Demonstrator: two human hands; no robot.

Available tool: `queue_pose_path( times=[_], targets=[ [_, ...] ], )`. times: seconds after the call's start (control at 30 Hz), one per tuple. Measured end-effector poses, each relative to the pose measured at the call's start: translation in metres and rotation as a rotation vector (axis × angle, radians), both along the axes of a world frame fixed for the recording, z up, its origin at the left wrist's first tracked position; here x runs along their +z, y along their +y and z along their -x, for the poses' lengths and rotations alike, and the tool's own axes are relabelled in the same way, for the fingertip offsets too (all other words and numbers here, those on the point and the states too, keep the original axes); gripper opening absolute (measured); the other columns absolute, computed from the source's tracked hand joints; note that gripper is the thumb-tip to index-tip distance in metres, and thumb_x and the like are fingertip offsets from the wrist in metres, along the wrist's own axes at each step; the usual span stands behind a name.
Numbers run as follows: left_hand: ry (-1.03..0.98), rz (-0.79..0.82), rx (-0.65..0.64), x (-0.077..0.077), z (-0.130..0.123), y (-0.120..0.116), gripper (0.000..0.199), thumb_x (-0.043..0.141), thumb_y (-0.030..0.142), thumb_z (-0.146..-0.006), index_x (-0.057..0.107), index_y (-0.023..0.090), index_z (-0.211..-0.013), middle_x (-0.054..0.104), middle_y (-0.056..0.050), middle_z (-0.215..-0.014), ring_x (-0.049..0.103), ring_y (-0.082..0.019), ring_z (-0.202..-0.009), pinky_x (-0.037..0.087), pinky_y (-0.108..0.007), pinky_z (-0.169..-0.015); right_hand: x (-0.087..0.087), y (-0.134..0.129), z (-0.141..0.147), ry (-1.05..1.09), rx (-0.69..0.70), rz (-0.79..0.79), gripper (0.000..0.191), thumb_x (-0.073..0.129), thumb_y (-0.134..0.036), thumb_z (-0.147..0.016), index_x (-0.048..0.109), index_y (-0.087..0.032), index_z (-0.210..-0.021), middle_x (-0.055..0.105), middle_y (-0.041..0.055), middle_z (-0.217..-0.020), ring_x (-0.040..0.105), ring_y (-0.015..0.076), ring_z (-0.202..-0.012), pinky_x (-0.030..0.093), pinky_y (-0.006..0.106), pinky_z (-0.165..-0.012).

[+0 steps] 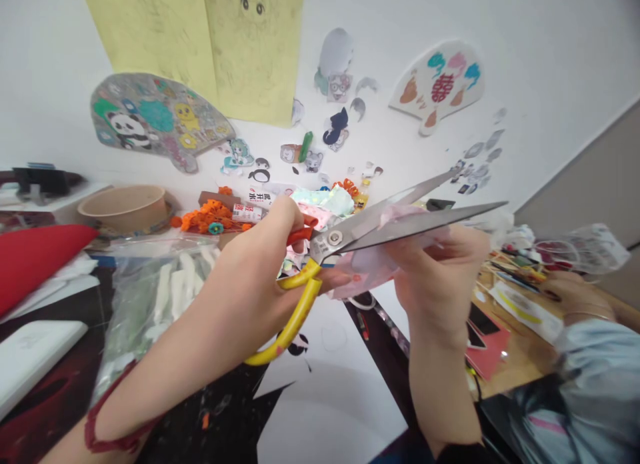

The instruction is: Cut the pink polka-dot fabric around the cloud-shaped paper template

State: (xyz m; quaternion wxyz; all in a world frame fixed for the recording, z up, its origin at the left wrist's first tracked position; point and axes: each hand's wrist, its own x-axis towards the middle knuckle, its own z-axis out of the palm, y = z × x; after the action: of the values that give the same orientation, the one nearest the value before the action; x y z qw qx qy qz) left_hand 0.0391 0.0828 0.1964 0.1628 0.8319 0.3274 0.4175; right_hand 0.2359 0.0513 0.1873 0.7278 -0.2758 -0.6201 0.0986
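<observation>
My left hand is closed around the handles of a pair of scissors, one handle loop yellow and the other red-orange. The scissor blades are spread and point to the upper right. Between them lies a thin, pale pink, see-through sheet, which hangs down below the lower blade. My right hand pinches this sheet from the right, close under the lower blade. Some of its fingers are hidden behind the blade and the sheet. White paper with a small black drawing lies on the dark table beneath both hands.
At left are a clear plastic bag with white pieces, a white box and a tan bowl. Orange craft flowers stand by the wall. Another person's hand rests on the cluttered wooden table at right.
</observation>
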Motion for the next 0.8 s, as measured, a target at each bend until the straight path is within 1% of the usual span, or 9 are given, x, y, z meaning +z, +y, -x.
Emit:
queue_pose_path(
  times=[0.13, 0.27, 0.37, 0.5, 0.6, 0.7, 0.8],
  targets=[
    [0.018, -0.032, 0.002, -0.001, 0.001, -0.001, 0.040, 0.061, 0.056, -0.088, 0.038, 0.023, -0.090, 0.062, -0.003, -0.083, 0.065, -0.021, -0.076, 0.047, -0.033, -0.059, 0.000, 0.000, -0.003, -0.019, -0.009, -0.009, 0.024, 0.081, -0.012, -0.080, 0.083, -0.034, -0.088, 0.076, -0.0080, -0.077, 0.068, 0.0130, -0.069, 0.057, 0.027, -0.064],
    [0.034, -0.066, 0.025, 0.001, 0.000, 0.000, 0.039, 0.060, 0.056, -0.088, 0.039, 0.023, -0.093, 0.064, -0.004, -0.086, 0.066, -0.023, -0.076, 0.047, -0.035, -0.059, 0.001, -0.002, -0.006, -0.052, -0.017, -0.003, 0.026, 0.077, -0.008, -0.082, 0.083, -0.033, -0.088, 0.079, -0.0071, -0.083, 0.073, 0.0152, -0.075, 0.061, 0.029, -0.070],
    [0.047, -0.052, 0.033, 0.003, 0.000, 0.000, 0.040, 0.060, 0.057, -0.087, 0.039, 0.023, -0.090, 0.065, -0.006, -0.089, 0.067, -0.024, -0.077, 0.049, -0.036, -0.059, 0.003, -0.004, -0.008, -0.088, -0.015, -0.009, 0.028, 0.076, -0.007, -0.082, 0.083, -0.033, -0.089, 0.080, -0.0065, -0.086, 0.075, 0.0167, -0.079, 0.062, 0.030, -0.073],
    [0.072, -0.021, 0.080, 0.003, 0.002, -0.002, 0.041, 0.059, 0.059, -0.085, 0.038, 0.023, -0.086, 0.065, -0.007, -0.088, 0.067, -0.026, -0.079, 0.053, -0.040, -0.064, 0.004, -0.005, -0.010, -0.101, -0.016, 0.004, 0.028, 0.077, -0.006, -0.082, 0.083, -0.032, -0.090, 0.080, -0.0061, -0.085, 0.075, 0.0171, -0.077, 0.061, 0.030, -0.070],
    [0.079, -0.004, 0.089, 0.003, 0.003, -0.003, 0.041, 0.059, 0.059, -0.084, 0.039, 0.023, -0.087, 0.064, -0.007, -0.085, 0.067, -0.026, -0.077, 0.054, -0.043, -0.068, 0.004, -0.005, -0.012, -0.107, 0.005, 0.014, 0.027, 0.077, -0.006, -0.081, 0.083, -0.031, -0.088, 0.079, -0.0054, -0.083, 0.074, 0.0159, -0.073, 0.059, 0.028, -0.067],
    [0.079, -0.002, 0.090, 0.002, 0.002, -0.004, 0.042, 0.059, 0.060, -0.084, 0.039, 0.023, -0.086, 0.063, -0.006, -0.083, 0.066, -0.025, -0.075, 0.055, -0.043, -0.069, 0.004, -0.006, -0.013, -0.109, 0.007, 0.030, 0.027, 0.077, -0.005, -0.081, 0.083, -0.031, -0.087, 0.079, -0.0055, -0.083, 0.074, 0.0164, -0.074, 0.059, 0.029, -0.068],
    [0.088, -0.017, 0.088, 0.002, 0.001, -0.004, 0.039, 0.060, 0.055, -0.087, 0.039, 0.023, -0.085, 0.062, -0.004, -0.082, 0.065, -0.023, -0.075, 0.056, -0.041, -0.072, 0.006, -0.007, -0.013, -0.104, 0.000, 0.038, 0.027, 0.078, -0.007, -0.081, 0.083, -0.032, -0.087, 0.080, -0.0056, -0.083, 0.074, 0.0174, -0.074, 0.060, 0.030, -0.067]
  ],
)
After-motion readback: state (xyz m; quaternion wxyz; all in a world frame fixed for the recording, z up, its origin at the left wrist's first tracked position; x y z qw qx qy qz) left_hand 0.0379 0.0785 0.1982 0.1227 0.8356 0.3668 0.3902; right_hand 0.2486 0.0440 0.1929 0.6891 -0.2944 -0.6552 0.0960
